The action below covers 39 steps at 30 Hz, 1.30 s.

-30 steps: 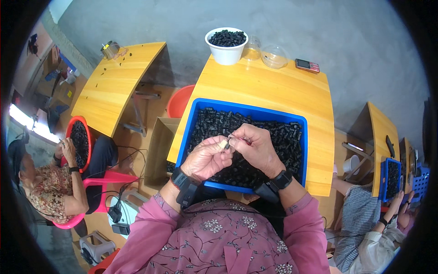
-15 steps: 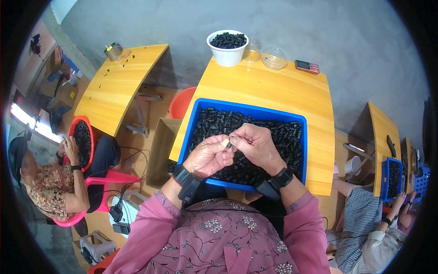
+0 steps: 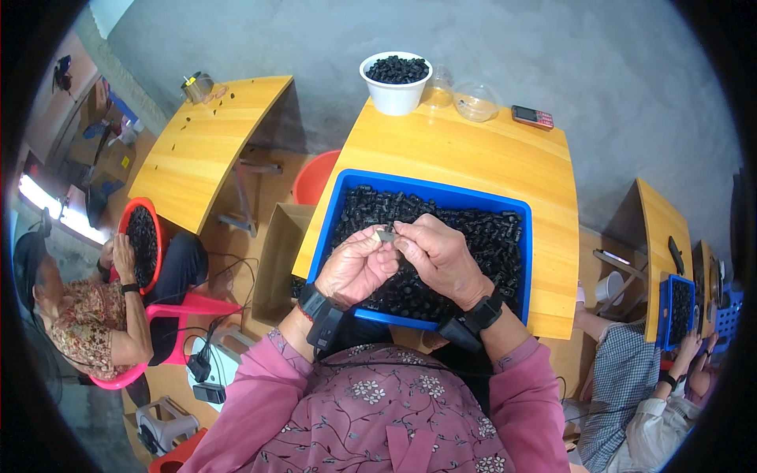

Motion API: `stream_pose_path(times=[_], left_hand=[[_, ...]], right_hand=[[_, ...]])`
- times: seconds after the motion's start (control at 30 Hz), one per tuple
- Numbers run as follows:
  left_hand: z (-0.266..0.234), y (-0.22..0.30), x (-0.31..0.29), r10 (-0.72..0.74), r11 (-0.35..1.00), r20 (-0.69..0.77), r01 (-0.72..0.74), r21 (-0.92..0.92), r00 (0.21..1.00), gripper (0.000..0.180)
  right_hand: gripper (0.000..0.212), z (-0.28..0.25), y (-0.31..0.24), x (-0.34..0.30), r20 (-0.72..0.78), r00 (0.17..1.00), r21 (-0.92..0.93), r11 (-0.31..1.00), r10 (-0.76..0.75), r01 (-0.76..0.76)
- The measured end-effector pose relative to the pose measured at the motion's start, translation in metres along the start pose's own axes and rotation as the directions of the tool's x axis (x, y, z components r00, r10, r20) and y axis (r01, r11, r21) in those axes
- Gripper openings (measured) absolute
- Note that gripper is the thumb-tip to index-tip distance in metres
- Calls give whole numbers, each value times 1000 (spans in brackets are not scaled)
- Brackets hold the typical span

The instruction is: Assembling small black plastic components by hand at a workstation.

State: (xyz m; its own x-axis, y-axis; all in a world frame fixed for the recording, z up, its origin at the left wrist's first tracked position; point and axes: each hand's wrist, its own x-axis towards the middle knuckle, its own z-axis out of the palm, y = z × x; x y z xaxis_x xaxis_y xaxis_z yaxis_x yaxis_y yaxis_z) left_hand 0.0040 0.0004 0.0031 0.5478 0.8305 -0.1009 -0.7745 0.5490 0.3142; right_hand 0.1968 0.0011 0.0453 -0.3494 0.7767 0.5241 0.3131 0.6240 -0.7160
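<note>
Tray (image 3: 441, 196) and white tub (image 3: 397, 100) each hold many small black pieces (image 3: 501, 252).

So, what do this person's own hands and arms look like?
The left hand and right hand wear no gloves. The sleeves are pink with patterned cuffs. Both wrists carry black wristbands with dark boxy units; the left adds a red bracelet.

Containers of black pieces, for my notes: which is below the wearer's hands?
The blue tray on the middle table; the white tub, red basin and other blue tray are farther away.
</note>
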Motion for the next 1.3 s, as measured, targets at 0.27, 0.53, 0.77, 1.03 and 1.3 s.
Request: stream_pose_path(times=[0.27,0.53,0.77,1.03,1.3], left_hand=[[3,-1,0,19,1000,-31,-19,-4,999,14],[1,-2,0,29,999,-44,-28,24,999,12],[6,-3,-1,53,996,-41,-50,67,998,8],[22,1,-18,319,942,18,-320,103,947,9],[12,48,-62,714,666,-134,-609,431,687,17]], right_hand=[[22,1,1,3,43,997,-63,996,-60,62],[21,1,2,3,66,997,-65,997,-26,30],[19,0,15,0,30,999,-26,1000,-15,16],[21,-3,15,4,-102,986,15,991,131,-130],[24,-2,17,1,3,987,-83,983,163,-162]])
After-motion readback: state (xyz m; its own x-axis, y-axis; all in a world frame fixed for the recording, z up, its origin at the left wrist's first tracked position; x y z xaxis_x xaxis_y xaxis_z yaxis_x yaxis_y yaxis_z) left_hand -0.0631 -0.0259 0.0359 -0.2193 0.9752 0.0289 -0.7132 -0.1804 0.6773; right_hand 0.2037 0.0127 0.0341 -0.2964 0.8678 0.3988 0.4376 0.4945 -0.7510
